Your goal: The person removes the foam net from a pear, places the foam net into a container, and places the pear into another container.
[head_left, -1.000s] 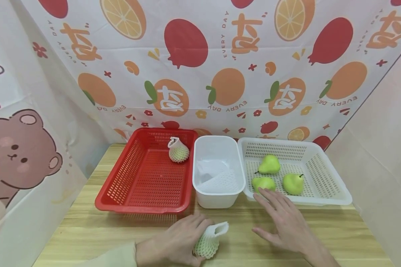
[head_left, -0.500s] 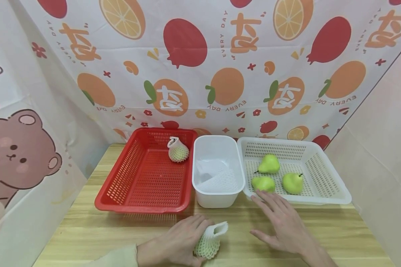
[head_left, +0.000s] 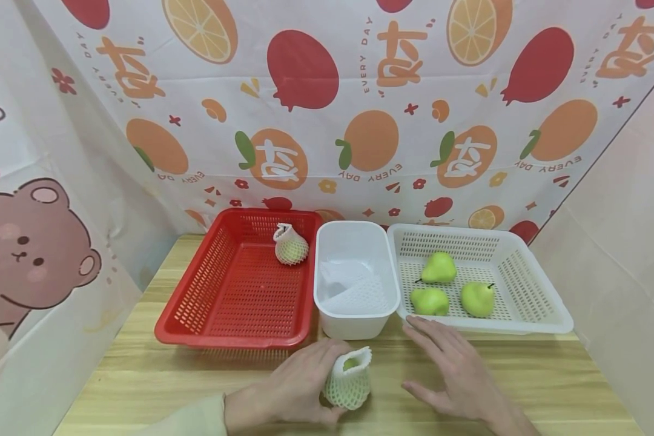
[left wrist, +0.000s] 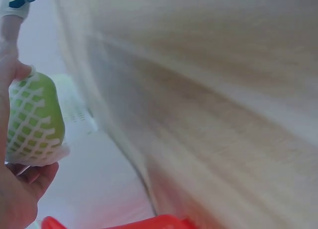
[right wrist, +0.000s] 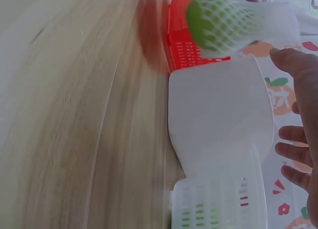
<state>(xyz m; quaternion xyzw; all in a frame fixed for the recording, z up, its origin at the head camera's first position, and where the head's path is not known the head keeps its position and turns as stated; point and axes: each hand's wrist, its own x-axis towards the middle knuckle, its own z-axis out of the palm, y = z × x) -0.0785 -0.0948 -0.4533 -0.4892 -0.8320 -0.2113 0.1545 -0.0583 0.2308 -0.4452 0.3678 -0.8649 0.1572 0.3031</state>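
My left hand [head_left: 300, 384] grips a green pear in a white foam net sleeve [head_left: 350, 383] in front of the white bin. The sleeve's open neck points up, and some green shows inside it. In the left wrist view the pear [left wrist: 37, 119] sits between thumb and fingers, part of its skin bare of netting. My right hand [head_left: 449, 369] hovers with fingers spread, apart from the sleeved pear and holding nothing. Its fingertips are near the front rim of the white basket. The right wrist view shows those fingers [right wrist: 293, 149] loosely extended.
A red basket [head_left: 234, 342] at left holds another net-wrapped pear [head_left: 291, 248]. Foam sleeves [head_left: 362, 295] lie in the white bin [head_left: 355, 328] at centre. Three bare pears [head_left: 439, 268] sit in the white basket [head_left: 545, 293] at right. A printed cloth [head_left: 360, 79] hangs behind.
My left hand has tilted the sleeved pear more upright and shifted it slightly right and away from me. My right hand has drifted a little left and back from the white basket.
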